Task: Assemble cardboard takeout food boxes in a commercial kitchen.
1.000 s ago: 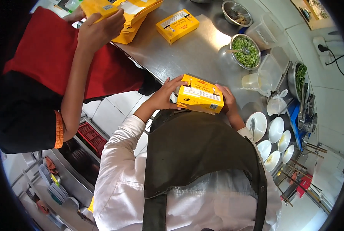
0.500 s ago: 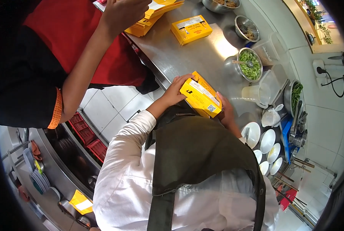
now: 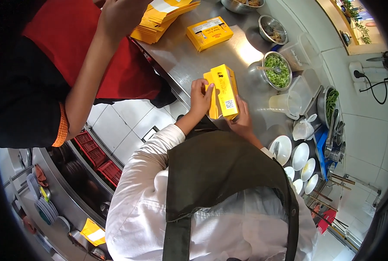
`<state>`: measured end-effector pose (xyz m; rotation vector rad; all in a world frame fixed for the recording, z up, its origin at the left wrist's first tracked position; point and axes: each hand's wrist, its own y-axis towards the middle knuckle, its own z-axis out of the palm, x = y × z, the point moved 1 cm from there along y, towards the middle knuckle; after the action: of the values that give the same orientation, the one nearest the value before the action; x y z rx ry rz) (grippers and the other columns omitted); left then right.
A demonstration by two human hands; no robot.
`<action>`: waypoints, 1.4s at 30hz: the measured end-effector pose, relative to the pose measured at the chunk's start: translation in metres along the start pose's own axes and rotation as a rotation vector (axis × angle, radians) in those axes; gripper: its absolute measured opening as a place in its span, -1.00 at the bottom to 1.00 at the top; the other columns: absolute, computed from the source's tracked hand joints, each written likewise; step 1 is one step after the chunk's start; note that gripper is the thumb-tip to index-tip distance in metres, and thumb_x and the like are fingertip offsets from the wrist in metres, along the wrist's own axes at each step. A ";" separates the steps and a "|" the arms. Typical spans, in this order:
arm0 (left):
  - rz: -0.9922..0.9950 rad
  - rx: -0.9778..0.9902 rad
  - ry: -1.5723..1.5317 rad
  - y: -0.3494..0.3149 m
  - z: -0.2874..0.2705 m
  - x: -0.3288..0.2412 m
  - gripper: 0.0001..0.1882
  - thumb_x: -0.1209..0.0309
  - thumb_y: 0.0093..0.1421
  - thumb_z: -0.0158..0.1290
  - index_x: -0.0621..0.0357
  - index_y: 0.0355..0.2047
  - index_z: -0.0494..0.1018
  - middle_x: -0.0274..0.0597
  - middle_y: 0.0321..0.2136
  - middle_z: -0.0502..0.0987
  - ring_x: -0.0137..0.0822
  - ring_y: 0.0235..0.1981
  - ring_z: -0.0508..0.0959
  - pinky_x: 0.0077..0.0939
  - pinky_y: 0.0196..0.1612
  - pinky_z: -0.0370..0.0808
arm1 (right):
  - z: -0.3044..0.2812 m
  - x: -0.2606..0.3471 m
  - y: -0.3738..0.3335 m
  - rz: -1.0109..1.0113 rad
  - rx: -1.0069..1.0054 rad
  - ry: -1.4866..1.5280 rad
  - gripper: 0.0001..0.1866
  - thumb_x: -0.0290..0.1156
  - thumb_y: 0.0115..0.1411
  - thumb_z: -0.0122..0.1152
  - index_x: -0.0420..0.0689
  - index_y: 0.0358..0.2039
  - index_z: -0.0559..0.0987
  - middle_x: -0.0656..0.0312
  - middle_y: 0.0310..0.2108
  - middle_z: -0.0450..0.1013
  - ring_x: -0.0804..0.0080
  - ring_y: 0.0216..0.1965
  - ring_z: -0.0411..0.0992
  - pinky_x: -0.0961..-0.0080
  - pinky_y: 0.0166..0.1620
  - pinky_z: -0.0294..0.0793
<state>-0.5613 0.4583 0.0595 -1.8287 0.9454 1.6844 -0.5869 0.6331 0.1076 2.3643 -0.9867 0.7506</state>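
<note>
- While it is gripped from both sides, the yellow box [image 3: 228, 92] stands tilted up, left of the steel bowl [image 3: 270, 85] of chopped greens and on its near side.
- Left hand [image 3: 200, 99] — thumb and fingers pinching the box's left panel!
- Right hand [image 3: 242, 118]: fingers curled round the box's lower right side, snug.
- Beyond the bowl and to its left, a second yellow box [image 3: 209, 33] lies flat.
- Farther left of the bowl, flat yellow cartons [image 3: 157, 24] pile up; beside them, a co-worker's hand [image 3: 122, 15] — cannot tell what it grips.
- Near side of the bowl, white dishes [image 3: 300, 156] cluster.
</note>
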 end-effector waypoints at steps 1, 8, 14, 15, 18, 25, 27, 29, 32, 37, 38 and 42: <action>0.028 0.003 -0.051 0.000 0.005 -0.003 -0.77 0.47 0.08 0.03 0.18 -0.25 0.28 -0.14 -0.33 0.23 -0.38 -0.45 0.37 -0.53 -0.44 0.33 | -0.002 0.008 0.005 0.079 0.023 0.016 -0.23 -0.39 -0.16 0.27 -0.25 0.08 0.15 -0.05 -0.04 0.21 0.07 0.00 0.22 0.35 0.01 0.26; 0.069 0.226 -0.032 -0.011 0.013 -0.030 -0.49 0.46 0.12 -0.07 0.05 0.11 0.11 0.03 -0.14 0.11 -0.08 -0.07 0.24 -0.38 0.04 0.20 | 0.013 -0.023 0.003 0.264 0.107 0.182 -0.16 -0.46 -0.17 0.28 -0.28 0.11 0.04 -0.04 -0.05 0.24 0.13 -0.02 0.28 0.36 0.02 0.28; 0.089 0.276 -0.018 0.002 0.016 -0.030 -0.42 0.48 0.06 -0.03 0.01 0.11 0.09 0.13 -0.06 0.10 0.03 -0.01 0.21 -0.32 0.08 0.19 | 0.011 -0.011 0.008 0.289 0.098 0.597 -0.31 -0.66 -0.13 0.17 -0.29 0.04 0.09 0.04 -0.11 0.28 0.29 -0.10 0.36 0.37 -0.05 0.39; 0.096 0.287 -0.016 0.004 0.015 -0.031 -0.41 0.48 0.04 -0.02 0.00 0.12 0.09 0.15 -0.06 0.10 0.06 0.00 0.21 -0.31 0.08 0.19 | 0.011 -0.011 0.008 0.291 0.094 0.596 -0.31 -0.66 -0.13 0.17 -0.29 0.04 0.09 0.04 -0.11 0.28 0.29 -0.10 0.36 0.37 -0.05 0.39; 0.083 0.360 -0.034 0.005 0.013 -0.036 -0.42 0.49 0.03 -0.02 0.09 0.10 0.11 0.21 0.00 0.06 0.11 0.03 0.18 -0.30 0.09 0.18 | 0.009 -0.004 0.010 0.327 0.094 0.632 -0.24 -0.67 -0.13 0.15 -0.27 0.09 0.02 0.03 -0.07 0.25 0.29 -0.04 0.31 0.36 -0.04 0.38; 0.083 0.377 -0.033 -0.006 0.024 -0.018 -0.50 0.52 0.09 -0.13 0.28 0.07 0.09 0.20 0.10 -0.03 0.09 0.11 0.12 -0.30 0.11 0.15 | 0.007 0.004 0.019 0.188 0.058 0.663 -0.06 -0.63 -0.18 0.15 -0.14 0.20 -0.13 0.06 0.05 0.15 0.30 0.07 0.19 0.41 -0.03 0.35; 0.152 0.251 -0.077 -0.006 0.037 -0.007 -0.52 0.49 0.14 -0.18 0.27 0.08 0.06 0.16 0.10 -0.01 0.05 0.09 0.15 -0.31 0.11 0.16 | 0.007 0.009 0.021 0.179 0.097 0.608 -0.04 -0.60 -0.18 0.17 -0.12 0.21 -0.14 0.05 0.08 0.13 0.31 0.07 0.19 0.43 -0.02 0.34; 0.218 0.122 -0.122 -0.010 0.049 -0.001 -0.55 0.47 0.19 -0.23 0.26 0.10 0.03 0.12 0.09 0.01 0.01 0.08 0.17 -0.32 0.10 0.17 | 0.005 0.020 0.025 0.282 0.122 0.515 0.00 -0.54 -0.20 0.19 -0.09 0.22 -0.16 -0.01 0.10 0.12 0.23 0.09 0.18 0.38 0.00 0.31; -0.175 0.100 -0.677 -0.007 0.053 -0.017 -0.50 0.21 0.28 -0.36 0.22 0.14 -0.07 -0.06 0.06 0.10 -0.12 0.02 0.27 -0.28 0.10 0.18 | 0.002 0.018 0.029 0.116 0.104 0.212 0.01 -0.47 -0.22 0.23 -0.04 0.22 -0.14 -0.06 0.10 0.07 0.04 0.10 0.14 0.27 0.01 0.29; -0.710 0.526 -1.353 -0.004 0.019 -0.033 -0.36 -0.07 0.22 -0.42 0.13 0.13 0.02 -0.04 0.03 0.21 -0.16 0.04 0.29 -0.29 0.04 0.29 | -0.005 0.030 0.032 0.172 0.109 0.071 0.01 -0.33 -0.25 0.30 0.12 0.21 -0.06 -0.10 0.14 -0.16 -0.16 0.10 0.06 0.19 0.06 0.22; -0.754 0.552 -1.329 -0.002 0.007 -0.036 -0.35 -0.08 0.19 -0.33 0.16 0.12 0.07 -0.03 0.01 0.26 -0.19 0.03 0.32 -0.33 -0.01 0.34 | -0.007 0.033 0.032 0.111 0.118 0.042 -0.01 -0.30 -0.26 0.32 0.13 0.20 -0.02 -0.11 0.14 -0.17 -0.18 0.10 0.05 0.18 0.07 0.20; -0.712 0.588 -0.799 0.013 -0.021 -0.033 -0.47 0.22 0.05 0.09 0.34 -0.08 0.25 -0.09 -0.22 0.44 -0.33 -0.22 0.49 -0.49 -0.15 0.43 | -0.011 0.033 0.037 -0.045 0.192 0.038 -0.07 -0.15 -0.29 0.38 0.17 0.14 0.15 -0.11 0.14 -0.17 -0.15 0.13 -0.03 0.15 0.11 0.12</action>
<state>-0.5575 0.4398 0.0966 -0.8105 0.3101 1.2825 -0.5984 0.6006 0.1443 2.5152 -0.8775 0.9062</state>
